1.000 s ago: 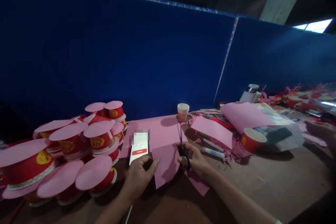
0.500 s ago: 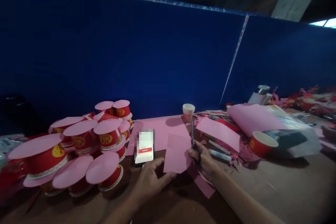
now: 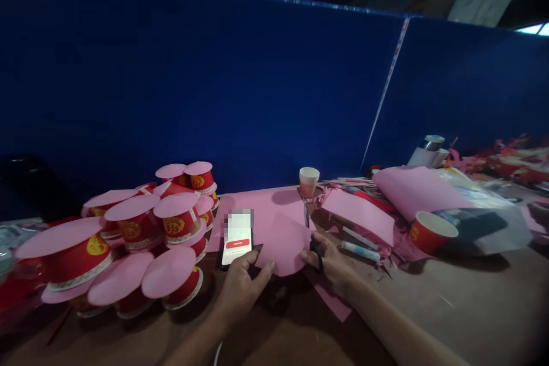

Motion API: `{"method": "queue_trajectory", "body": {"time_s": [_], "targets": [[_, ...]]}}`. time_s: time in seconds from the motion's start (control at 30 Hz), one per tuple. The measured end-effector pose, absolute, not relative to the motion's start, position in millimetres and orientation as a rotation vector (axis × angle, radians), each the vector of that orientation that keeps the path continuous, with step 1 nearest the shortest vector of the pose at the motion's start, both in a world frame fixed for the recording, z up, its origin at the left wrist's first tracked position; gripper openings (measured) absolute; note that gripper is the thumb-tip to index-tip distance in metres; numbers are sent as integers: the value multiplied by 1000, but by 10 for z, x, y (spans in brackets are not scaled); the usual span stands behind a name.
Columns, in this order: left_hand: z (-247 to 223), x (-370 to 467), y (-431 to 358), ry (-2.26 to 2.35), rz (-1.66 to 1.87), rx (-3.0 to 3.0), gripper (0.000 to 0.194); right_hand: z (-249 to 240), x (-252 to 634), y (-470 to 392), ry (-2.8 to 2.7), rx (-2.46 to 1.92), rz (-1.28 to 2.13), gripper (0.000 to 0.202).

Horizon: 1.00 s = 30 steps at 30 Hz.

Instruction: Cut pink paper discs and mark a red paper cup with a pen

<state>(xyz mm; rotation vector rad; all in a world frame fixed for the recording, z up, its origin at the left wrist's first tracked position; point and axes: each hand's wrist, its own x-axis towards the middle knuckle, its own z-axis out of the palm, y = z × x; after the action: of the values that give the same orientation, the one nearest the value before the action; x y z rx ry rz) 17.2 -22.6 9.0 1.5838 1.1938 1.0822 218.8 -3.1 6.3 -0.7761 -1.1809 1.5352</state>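
Note:
My left hand [image 3: 244, 286] pinches the lower left edge of a piece of pink paper [image 3: 283, 250], whose near edge is rounded. My right hand [image 3: 332, 266] grips black-handled scissors [image 3: 316, 251] at the paper's right side, blades pointing away from me. Behind the paper lies a larger pink sheet [image 3: 266, 211]. A phone [image 3: 237, 243] with a lit screen rests just beyond my left hand. Below my right hand is a pink paper strip [image 3: 332, 297].
Red paper cups topped with pink discs [image 3: 174, 223] crowd the left side. A white-rimmed cup [image 3: 309, 180] stands by the blue partition [image 3: 257, 86]. To the right lie a marker [image 3: 361, 251], pink sheets [image 3: 360, 214], paper scraps and a tilted red cup [image 3: 431, 234].
The pink paper has turned in my hands, and its near edge now looks rounded rather than angular. My left hand has shifted slightly.

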Motion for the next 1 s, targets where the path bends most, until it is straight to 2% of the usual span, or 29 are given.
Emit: {"method": "queue_trajectory", "body": {"time_s": [0.27,0.43,0.6,0.7,0.83,0.9,1.0], "targets": [[176,187,-276,1077,1036,1514,33,27,2140,-54,-1093,-711,1593,51],[140,213,-290,1099,1005,1541,27,45,2142,-73,-1157,-713,1568,46],[123,169,-238,1243,1126,1528,27,32,2133,-52,-1257,-728,1526,42],[128,103,-183,1400,1218,1486,26,-40,2150,9,-1283,-871,1354,42],[140,38,-152,1542,1421,1489,23,-134,2222,61,-1474,-1128,958,29],[157,32,-189,1527,1568,1597,17,-144,2260,54,-1668,-1222,750,23],[196,66,-314,1300,1662,1872,14,-124,2288,32,-1946,-1259,583,26]]}}
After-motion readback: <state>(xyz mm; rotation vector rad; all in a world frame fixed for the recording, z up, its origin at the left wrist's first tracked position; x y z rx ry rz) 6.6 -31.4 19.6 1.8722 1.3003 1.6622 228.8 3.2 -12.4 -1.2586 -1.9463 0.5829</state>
